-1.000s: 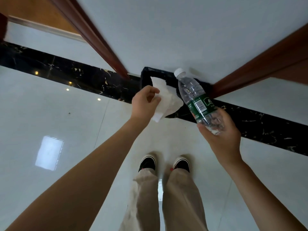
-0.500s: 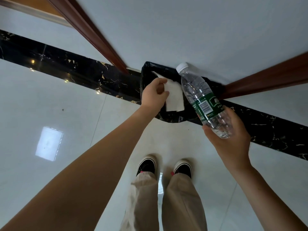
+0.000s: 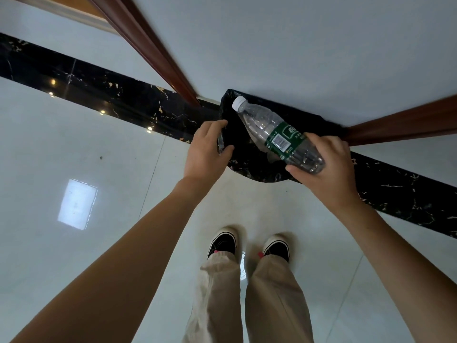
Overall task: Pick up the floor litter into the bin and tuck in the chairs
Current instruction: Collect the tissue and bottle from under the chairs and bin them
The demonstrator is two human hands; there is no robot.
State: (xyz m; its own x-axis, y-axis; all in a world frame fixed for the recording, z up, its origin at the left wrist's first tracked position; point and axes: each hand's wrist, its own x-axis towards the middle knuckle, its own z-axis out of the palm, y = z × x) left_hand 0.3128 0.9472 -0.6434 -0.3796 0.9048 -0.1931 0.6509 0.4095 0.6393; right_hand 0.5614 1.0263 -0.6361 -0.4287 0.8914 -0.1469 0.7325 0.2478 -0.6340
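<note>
Bottle base in R grip, neck over bin, L grip beside

A clear plastic bottle with a white cap is wearing a dark green label. A white barcode box is showing on it. White signs are sitting beside the barcode, but they are looking too blurry to read.

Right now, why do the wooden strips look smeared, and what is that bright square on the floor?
Head view: the wooden strips are streaked by motion blur, while the bottle in the right hand is sharp. Head view: the bright square is glare, a light mirrored in the glossy floor. Head view: the wide lens stretches the arms.
</note>
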